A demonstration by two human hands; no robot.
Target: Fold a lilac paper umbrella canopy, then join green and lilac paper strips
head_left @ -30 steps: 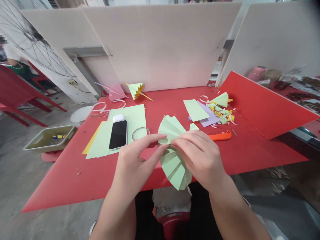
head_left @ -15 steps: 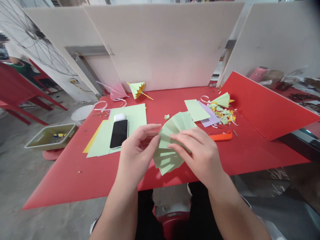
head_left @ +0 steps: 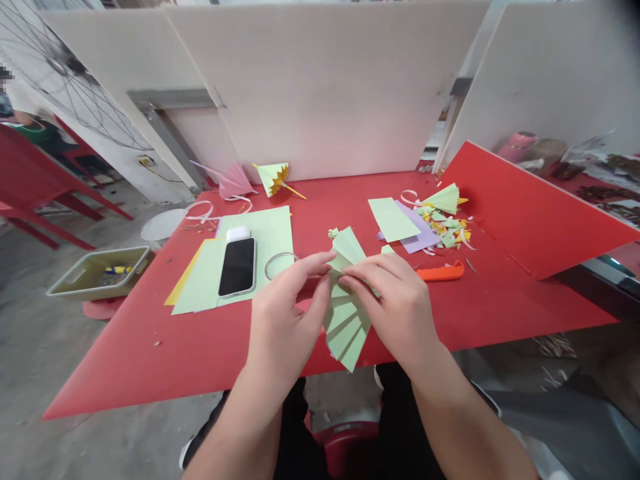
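Observation:
A pleated piece of light green paper (head_left: 349, 330) is held between my two hands above the red table. My left hand (head_left: 295, 300) pinches its left side near the middle with thumb and fingers. From the other side, my right hand (head_left: 395, 300) grips it, fingertips close to the left ones. The pleats spread out above and below the fingers, and part of the paper is hidden behind them. Left of my left hand, a thin metal ring (head_left: 274, 265) lies on green sheets (head_left: 270, 223), beside a phone (head_left: 237, 267) and a white case (head_left: 239, 233).
Small paper umbrellas (head_left: 273, 179) stand at the back of the red table (head_left: 200, 360). Flat green paper (head_left: 393, 220), paper scraps (head_left: 453, 232) and an orange cutter (head_left: 441, 272) lie to the right. A red board (head_left: 540, 213) leans at right; a bin (head_left: 103, 272) sits left.
The pleated paper has been squeezed narrower, its folds gathered between my fingers. My left hand has moved slightly right, and the metal ring on the green sheets now shows.

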